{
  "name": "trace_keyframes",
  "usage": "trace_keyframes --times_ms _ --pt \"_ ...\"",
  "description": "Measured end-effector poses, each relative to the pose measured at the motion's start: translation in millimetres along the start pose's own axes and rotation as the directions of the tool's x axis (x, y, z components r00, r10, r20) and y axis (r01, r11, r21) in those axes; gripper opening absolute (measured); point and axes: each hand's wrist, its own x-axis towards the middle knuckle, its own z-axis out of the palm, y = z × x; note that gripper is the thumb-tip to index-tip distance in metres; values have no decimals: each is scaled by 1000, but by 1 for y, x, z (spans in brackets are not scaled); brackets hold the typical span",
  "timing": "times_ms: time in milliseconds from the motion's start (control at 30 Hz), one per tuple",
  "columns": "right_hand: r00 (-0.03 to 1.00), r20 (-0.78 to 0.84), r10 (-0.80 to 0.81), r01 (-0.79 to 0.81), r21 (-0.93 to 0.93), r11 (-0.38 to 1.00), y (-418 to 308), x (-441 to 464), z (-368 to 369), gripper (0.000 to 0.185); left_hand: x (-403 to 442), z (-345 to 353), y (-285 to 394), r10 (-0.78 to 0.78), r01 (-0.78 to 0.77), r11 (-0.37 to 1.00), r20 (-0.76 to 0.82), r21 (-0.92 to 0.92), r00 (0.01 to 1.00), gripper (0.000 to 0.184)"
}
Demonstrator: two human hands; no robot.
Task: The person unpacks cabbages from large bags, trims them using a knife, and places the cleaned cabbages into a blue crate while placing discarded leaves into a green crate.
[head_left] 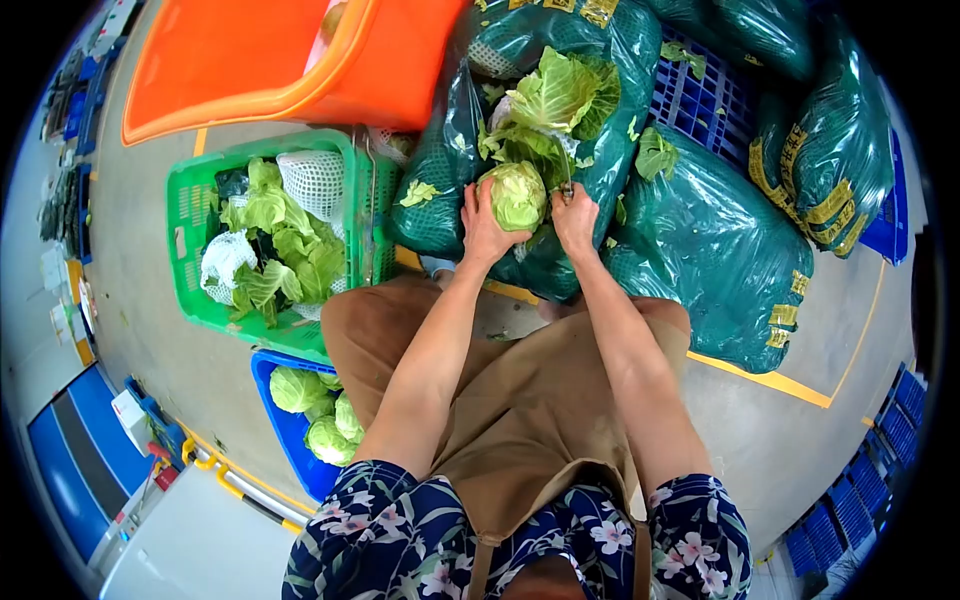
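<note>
Navy floral shirt (370,525) cloth and a brown apron (540,425) lie nearest the camera, at six o'clock. Beyond them a pale green cabbage (518,195) sits between my hands, over a dark green plastic sack (430,225). As I read it, the step in hand is trimming outer leaves from this head; the next move, I judge, calls for a steady hold on it and a short, controlled cut, with fingertips clear of the edge.

My left hand (485,222) is half curled, its fingers spread along the cabbage's nine o'clock side and its thumb low across the near side, holding it. My right hand (575,218), at four o'clock and just beside the head, is closed round what looks like a small knife (567,188); its blade is too hard to make out for me to tell whether it touches anything.

Loose cabbage leaves (565,92) lie heaped at one o'clock. Farther out, a green crate (183,225) at nine holds more leaves and white foam netting (228,260), and an orange bin (250,50) stands toward ten. Between seven and eight, a blue crate (283,425) holds whole cabbages (298,390), while another filled green sack (710,270) lies toward four o'clock
</note>
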Motion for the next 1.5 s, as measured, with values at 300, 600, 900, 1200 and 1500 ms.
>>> trace_keyframes --times_ms 300,600,900,1200,1500 --pt "976 166 143 -165 129 978 -17 -9 12 30 15 -9 10 14 -9 993 44 -114 999 117" --pt "948 303 97 -181 265 947 -120 -39 -72 30 -33 -94 41 125 -150 939 -97 -310 987 105" --pt "960 61 -272 225 408 885 -121 -69 45 29 -37 -131 -18 130 -140 990 -266 -21 955 103" --pt "877 44 -479 449 280 849 -103 -21 68 22 -4 -135 -29 173 -184 982 -176 -50 969 100" --pt "868 63 -493 488 81 869 -60 -17 63 25 -20 -130 -4 241 -249 968 -136 -42 961 89"
